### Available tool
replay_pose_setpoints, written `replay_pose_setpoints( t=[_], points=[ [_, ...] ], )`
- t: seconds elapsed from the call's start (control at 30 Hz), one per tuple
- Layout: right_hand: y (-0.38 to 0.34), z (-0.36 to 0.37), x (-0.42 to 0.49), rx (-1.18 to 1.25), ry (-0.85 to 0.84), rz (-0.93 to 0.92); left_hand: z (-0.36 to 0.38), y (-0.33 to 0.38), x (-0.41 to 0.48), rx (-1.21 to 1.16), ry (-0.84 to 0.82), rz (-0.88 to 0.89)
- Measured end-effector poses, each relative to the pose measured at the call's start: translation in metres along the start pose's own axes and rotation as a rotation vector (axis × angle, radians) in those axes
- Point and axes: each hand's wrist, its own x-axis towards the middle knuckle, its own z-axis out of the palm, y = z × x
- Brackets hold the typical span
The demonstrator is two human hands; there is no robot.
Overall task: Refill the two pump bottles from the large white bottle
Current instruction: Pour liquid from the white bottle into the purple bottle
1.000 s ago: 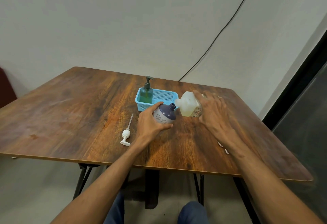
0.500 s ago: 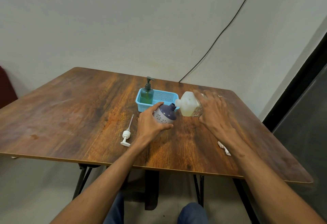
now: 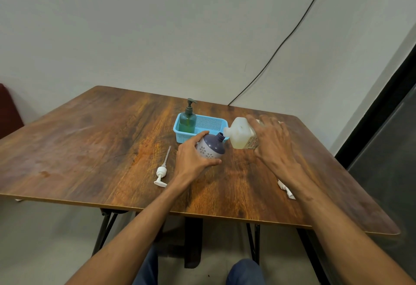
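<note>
Head view: large white bottle [image 3: 242,134] tipped, neck leftward.

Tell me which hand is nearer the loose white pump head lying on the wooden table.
Left. The left hand grips the purple floral bottle just right of the loose white pump head; the right hand holds the large white bottle farther right.

I sit at a wooden table [image 3: 94,140] with a dark, streaked brown grain and a thin pale edge, standing on black folding metal legs [image 3: 105,228]. Behind it rises a plain off-white wall [image 3: 157,25], and a black cable [image 3: 281,43] runs down it diagonally. To my right stands a dark panel [image 3: 391,160] in a black frame. The floor [image 3: 45,239] below is pale grey. A dark red seat [image 3: 9,113] shows at the far left.
</note>
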Motion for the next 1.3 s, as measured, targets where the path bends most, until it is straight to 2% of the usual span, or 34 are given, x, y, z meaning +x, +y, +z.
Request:
replay_pose_setpoints(
  t=[1.3],
  points=[
    [-0.0004,-0.0027,0.0002,-0.040,-0.049,-0.008,-0.0003,-0.0004,-0.0026,-0.015,-0.020,-0.007]
  ],
)
